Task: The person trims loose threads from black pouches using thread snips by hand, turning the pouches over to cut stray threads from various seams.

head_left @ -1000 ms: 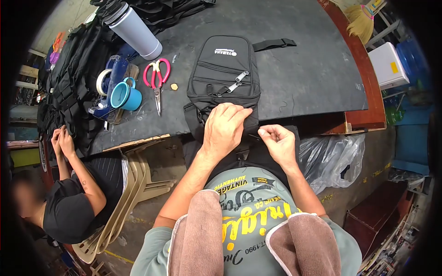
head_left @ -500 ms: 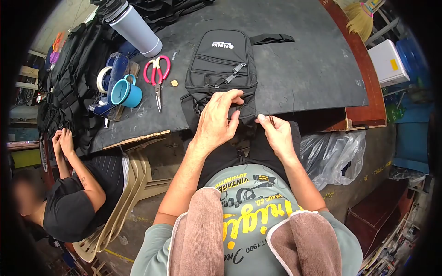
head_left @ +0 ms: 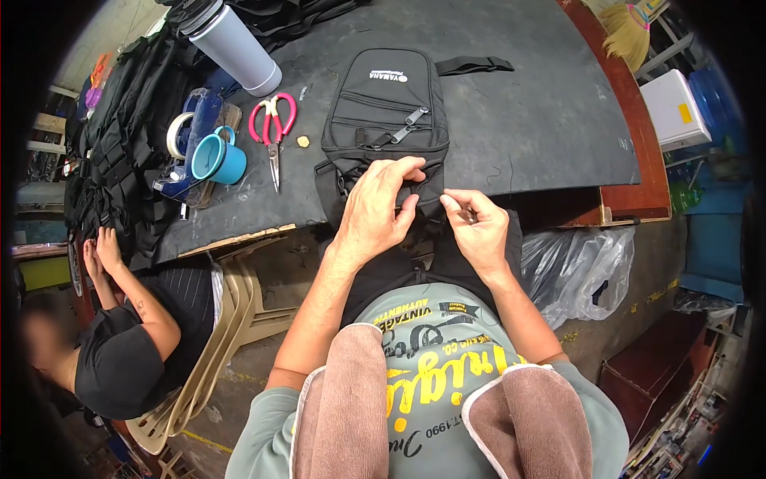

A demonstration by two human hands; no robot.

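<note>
Black matte worktop [head_left: 542, 128]: spread out beyond the fingers.
Black rectangular zipped fabric bag [head_left: 383, 89]: lying on it, just ahead of the left fingers — lower end under them.
Left hand [head_left: 375, 209]: curled there, thumb and forefinger apart; gripping or not, can't tell.
Right hand [head_left: 481, 227]: thumb close against forefinger beside the bag's lower corner — what's pinched, can't tell.
Work in hand: handling that lower end, apparently; next move calls for steady left fingers, I'd judge.
</note>
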